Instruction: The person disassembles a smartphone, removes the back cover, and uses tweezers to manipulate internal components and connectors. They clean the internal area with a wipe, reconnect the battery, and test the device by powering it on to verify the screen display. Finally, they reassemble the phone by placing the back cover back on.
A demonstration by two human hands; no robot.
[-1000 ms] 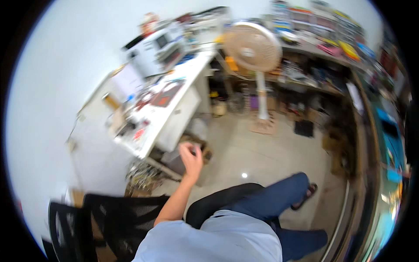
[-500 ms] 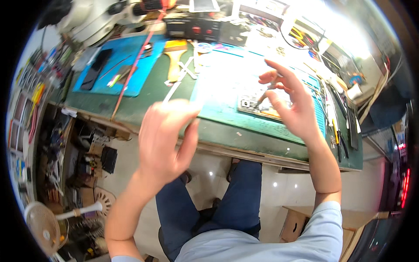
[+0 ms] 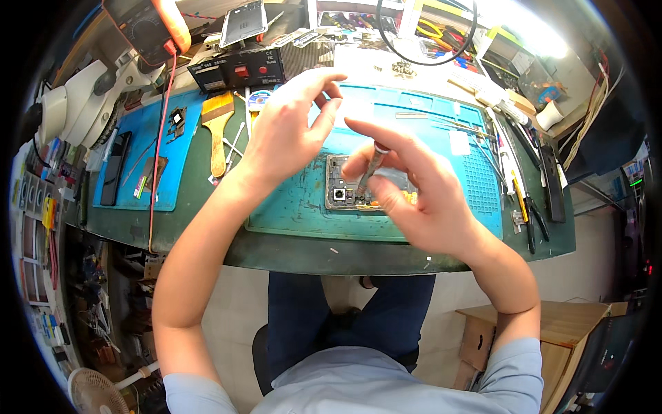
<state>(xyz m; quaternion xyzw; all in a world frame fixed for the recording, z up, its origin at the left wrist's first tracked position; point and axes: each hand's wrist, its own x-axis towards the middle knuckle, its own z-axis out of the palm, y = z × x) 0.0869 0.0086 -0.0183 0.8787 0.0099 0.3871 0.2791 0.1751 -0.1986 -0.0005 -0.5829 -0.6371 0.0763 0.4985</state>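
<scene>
An opened smartphone (image 3: 338, 195) lies on the blue-green work mat (image 3: 289, 217), its camera module and inner parts exposed. In my right hand (image 3: 431, 196) a slim precision screwdriver (image 3: 373, 165) is gripped between thumb and fingers. It slants down over the phone's lower inner edge, and I cannot tell whether its tip touches. My left hand (image 3: 289, 121) hovers over the mat's left part, beyond and left of the phone. Its fingers are curled toward the thumb, and whatever is between them is hidden.
To the left are a brush (image 3: 218, 131), a blue mat (image 3: 172, 155) with a dark phone (image 3: 116, 169), and a microscope (image 3: 86, 100). A black power unit (image 3: 238, 71) and a multimeter (image 3: 141, 31) stand behind. Pliers (image 3: 536, 210) and other tools lie right.
The view has shifted. My left hand has moved from the table's front edge forward over the mat. My right hand, still holding the screwdriver, stays by the phone.
</scene>
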